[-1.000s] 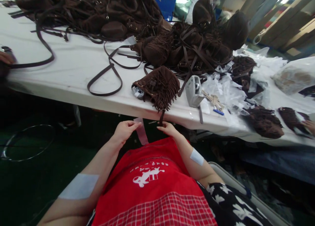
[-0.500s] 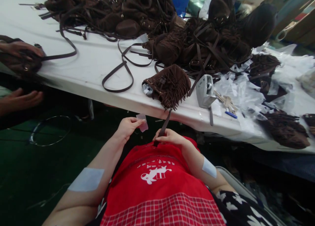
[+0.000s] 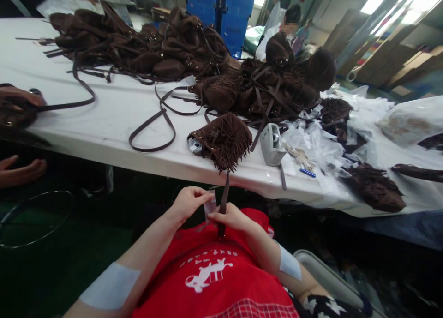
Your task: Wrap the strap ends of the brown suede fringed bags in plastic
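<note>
My left hand (image 3: pixel 191 203) pinches a small clear plastic piece (image 3: pixel 209 207) between thumb and fingers. Beside it, my right hand (image 3: pixel 231 216) is closed around a dark brown strap (image 3: pixel 224 199), and its fingertips are close to the lower end of the plastic; whether they grip it too I cannot tell. The strap runs up from my lap to a brown fringed bag (image 3: pixel 226 140) lying on its side at the table edge. Grey-white stuffing shows at the bag's opening. Both hands are in front of the table edge, above my red apron (image 3: pixel 221 267).
Brown bags lie heaped along the back of the white table (image 3: pixel 104 133). To the right stand a grey tape dispenser (image 3: pixel 272 146), a blue pen (image 3: pixel 308 172) and crumpled white wrapping (image 3: pixel 321 147). At left, a co-worker's hands (image 3: pixel 22 170) are near another bag.
My left hand has brought the plastic piece rightward, up against my right hand and the strap. The camera view has tilted up, showing more of the room.
</note>
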`<act>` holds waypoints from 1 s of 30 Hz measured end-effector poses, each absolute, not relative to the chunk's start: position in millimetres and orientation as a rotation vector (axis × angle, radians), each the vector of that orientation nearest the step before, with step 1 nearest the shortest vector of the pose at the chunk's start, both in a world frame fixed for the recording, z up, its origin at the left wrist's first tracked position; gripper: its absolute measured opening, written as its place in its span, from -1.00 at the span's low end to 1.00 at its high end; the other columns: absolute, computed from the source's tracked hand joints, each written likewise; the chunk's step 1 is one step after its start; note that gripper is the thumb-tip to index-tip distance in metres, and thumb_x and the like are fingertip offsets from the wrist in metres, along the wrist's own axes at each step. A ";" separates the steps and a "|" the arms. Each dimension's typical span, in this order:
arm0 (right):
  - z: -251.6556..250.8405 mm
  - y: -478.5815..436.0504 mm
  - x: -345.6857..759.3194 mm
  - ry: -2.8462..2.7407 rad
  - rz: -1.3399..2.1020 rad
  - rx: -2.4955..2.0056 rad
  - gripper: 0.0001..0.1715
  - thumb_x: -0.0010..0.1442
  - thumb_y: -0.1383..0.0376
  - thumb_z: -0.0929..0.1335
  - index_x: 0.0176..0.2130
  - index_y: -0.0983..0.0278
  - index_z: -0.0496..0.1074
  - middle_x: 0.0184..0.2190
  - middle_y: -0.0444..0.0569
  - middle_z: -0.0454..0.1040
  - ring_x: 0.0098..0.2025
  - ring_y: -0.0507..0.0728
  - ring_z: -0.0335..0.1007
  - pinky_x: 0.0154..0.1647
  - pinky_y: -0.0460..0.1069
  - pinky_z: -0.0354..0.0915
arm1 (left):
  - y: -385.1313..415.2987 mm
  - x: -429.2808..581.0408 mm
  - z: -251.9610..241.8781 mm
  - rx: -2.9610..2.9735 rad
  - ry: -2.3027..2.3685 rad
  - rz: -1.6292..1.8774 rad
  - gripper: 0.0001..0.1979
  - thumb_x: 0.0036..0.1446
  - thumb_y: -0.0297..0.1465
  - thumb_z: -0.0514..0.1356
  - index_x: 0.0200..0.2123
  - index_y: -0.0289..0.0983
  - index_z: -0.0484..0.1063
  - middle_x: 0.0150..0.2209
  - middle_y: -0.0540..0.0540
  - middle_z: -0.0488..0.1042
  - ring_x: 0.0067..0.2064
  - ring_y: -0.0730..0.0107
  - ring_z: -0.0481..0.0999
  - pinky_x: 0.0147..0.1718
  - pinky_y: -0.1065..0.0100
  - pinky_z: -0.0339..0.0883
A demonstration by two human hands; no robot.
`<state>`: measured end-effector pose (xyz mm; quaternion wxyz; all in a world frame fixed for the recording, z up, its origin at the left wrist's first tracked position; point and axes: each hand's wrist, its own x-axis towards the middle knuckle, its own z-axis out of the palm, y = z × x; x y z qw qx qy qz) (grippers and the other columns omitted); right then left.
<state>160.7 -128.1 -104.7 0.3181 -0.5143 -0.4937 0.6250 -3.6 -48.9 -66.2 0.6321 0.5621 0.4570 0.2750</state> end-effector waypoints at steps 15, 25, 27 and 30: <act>-93.3 -133.8 163.6 -1.386 1.573 -1.246 -0.50 0.12 -0.02 0.39 -0.23 0.37 0.56 -0.39 -0.01 0.55 -0.38 0.08 0.45 -0.30 -0.04 0.36 | -56.6 -2.4 -62.8 1.393 1.015 0.538 -0.67 -0.14 -0.14 0.35 -0.48 -0.34 0.57 -0.49 -0.11 0.58 -0.47 0.33 0.49 -0.48 0.39 0.29; -59.8 -131.9 179.6 -1.224 1.565 -1.073 -0.54 0.09 0.09 0.45 -0.08 0.30 0.51 -0.28 0.00 0.58 -0.30 0.10 0.52 -0.23 -0.01 0.43 | -53.7 -30.7 -91.3 1.826 1.181 0.483 -0.77 -0.07 -0.21 0.30 -0.53 -0.28 0.55 -0.53 -0.05 0.52 -0.49 0.39 0.44 -0.52 0.43 0.19; -57.7 -126.8 178.6 -1.147 1.460 -1.092 -0.54 0.11 0.07 0.43 -0.08 0.29 0.50 -0.31 0.00 0.59 -0.37 0.07 0.51 -0.32 -0.05 0.42 | -58.3 -33.0 -96.8 1.813 1.181 0.448 -0.76 -0.08 -0.21 0.31 -0.55 -0.28 0.53 -0.54 -0.03 0.51 -0.50 0.41 0.42 -0.53 0.44 0.20; -55.5 -120.5 173.7 -1.127 1.326 -1.103 -0.56 0.12 0.05 0.42 -0.12 0.29 0.49 -0.34 -0.01 0.59 -0.45 0.02 0.46 -0.44 -0.09 0.37 | -65.3 -33.9 -98.4 1.758 1.131 0.385 -0.76 -0.08 -0.21 0.32 -0.55 -0.28 0.53 -0.56 -0.01 0.49 -0.51 0.43 0.41 -0.52 0.44 0.21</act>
